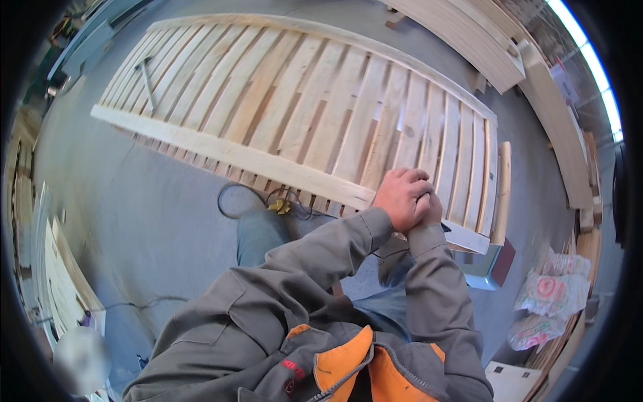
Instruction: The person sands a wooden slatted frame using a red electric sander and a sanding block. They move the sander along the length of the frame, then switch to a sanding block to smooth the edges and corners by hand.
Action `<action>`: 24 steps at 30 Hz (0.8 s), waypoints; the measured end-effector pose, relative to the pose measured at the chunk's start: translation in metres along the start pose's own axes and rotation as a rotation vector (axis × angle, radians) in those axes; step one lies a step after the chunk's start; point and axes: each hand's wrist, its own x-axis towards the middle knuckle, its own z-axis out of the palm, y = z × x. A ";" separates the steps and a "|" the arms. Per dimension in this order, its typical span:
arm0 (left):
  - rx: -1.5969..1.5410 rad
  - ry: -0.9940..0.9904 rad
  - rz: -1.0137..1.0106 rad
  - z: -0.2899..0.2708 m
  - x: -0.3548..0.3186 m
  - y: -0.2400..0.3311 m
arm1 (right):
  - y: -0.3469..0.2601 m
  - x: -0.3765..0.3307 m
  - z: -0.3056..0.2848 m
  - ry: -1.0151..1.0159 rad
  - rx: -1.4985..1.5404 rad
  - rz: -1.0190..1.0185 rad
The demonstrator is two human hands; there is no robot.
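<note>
My left hand [400, 198] is closed, its fingers curled, resting over and against my right hand. Mostly covered by it, my right hand [433, 210] sits at the near edge of a slatted wooden frame [315, 137]. A small dark piece [446, 228] shows beside the right wrist; whether that hand holds it is hidden. The frame has many pale slats between two long rails, and the near rail [268, 157] runs up to my hands. A hammer [148, 85] lies on the slats at the far left.
A black cable [231, 216] loops on the floor by my leg, near a small yellow piece [280, 206]. Long boards [469, 40] are stacked at the far right. Plastic sacks [552, 295] lie at the right, past a blue-grey box [489, 266]. More panels [74, 281] stand at the left.
</note>
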 end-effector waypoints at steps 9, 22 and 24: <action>0.162 0.203 -0.041 -0.157 -0.025 -0.053 | -0.098 0.044 0.174 -0.350 -1.260 -0.452; 0.330 0.302 -0.150 -0.361 -0.058 -0.117 | -0.183 0.083 0.406 -0.591 -1.280 -0.478; 0.324 0.306 -0.172 -0.387 -0.059 -0.128 | -0.202 0.092 0.431 -0.695 -1.271 -0.423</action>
